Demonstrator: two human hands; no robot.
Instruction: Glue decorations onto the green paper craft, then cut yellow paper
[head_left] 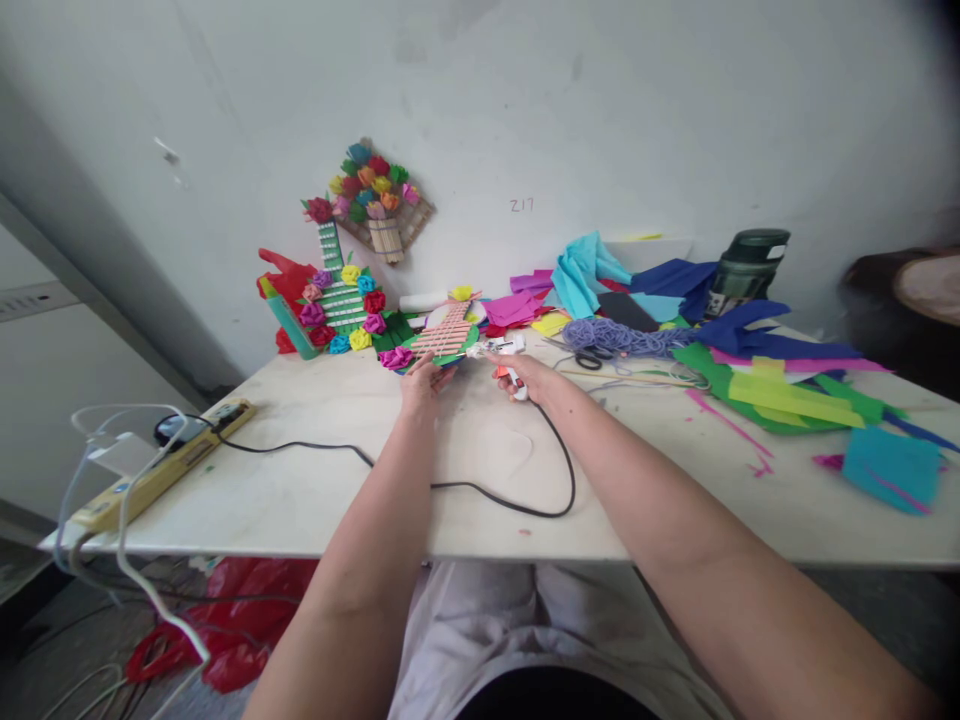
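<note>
Both my arms reach across a white table (315,490). My left hand (422,384) rests its fingers on the near edge of a craft piece (444,338) made of pink sticks on green paper with paper roses. My right hand (519,373) is closed round a white glue gun (504,352) with an orange trigger, its nozzle pointing left at the craft piece. The gun's black cord (480,495) loops over the table toward the left.
A yellow power strip (161,465) with plugs lies at the left edge. Finished paper-flower crafts (341,305) lean on the wall, another (379,205) hangs above. Coloured paper sheets (780,385), purple yarn (622,338), scissors (592,358) and a dark green flask (745,270) fill the right side.
</note>
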